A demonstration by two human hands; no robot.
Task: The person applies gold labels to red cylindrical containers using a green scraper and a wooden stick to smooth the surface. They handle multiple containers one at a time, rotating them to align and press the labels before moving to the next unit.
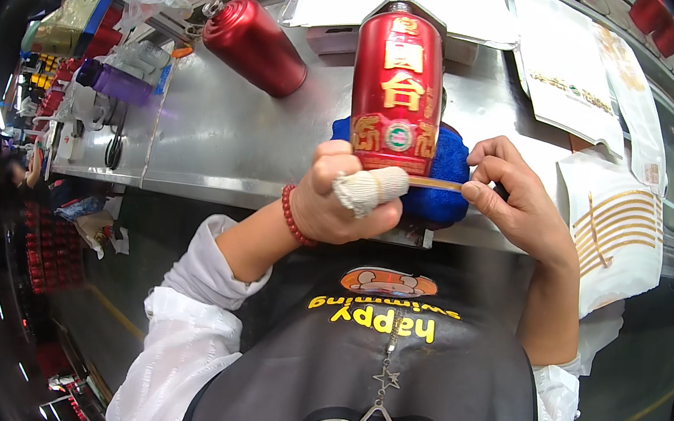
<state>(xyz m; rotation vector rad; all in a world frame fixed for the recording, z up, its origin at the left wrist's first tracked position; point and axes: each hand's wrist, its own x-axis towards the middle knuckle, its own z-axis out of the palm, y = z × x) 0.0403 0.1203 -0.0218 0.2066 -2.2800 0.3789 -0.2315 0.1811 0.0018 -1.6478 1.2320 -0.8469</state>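
A glossy red bottle [397,92] with gold lettering and a gold patterned band rests on a blue cloth-covered support [448,161], its base toward me. A thin gold strip [434,184] runs along the base's edge. My left hand [346,203] is closed at the base's left side. A ribbed off-white finger cover [370,190] on one of its digits presses over the strip's left end. Thumb and forefinger of my right hand [511,194] pinch the strip's right end. What the other left fingers touch is hidden.
On the metal table [220,133] another red bottle [256,45] stands to the left, near a purple bottle [117,82]. A white sheet [616,232] with several gold strips hangs over the table's right edge. White papers [569,66] lie at the back.
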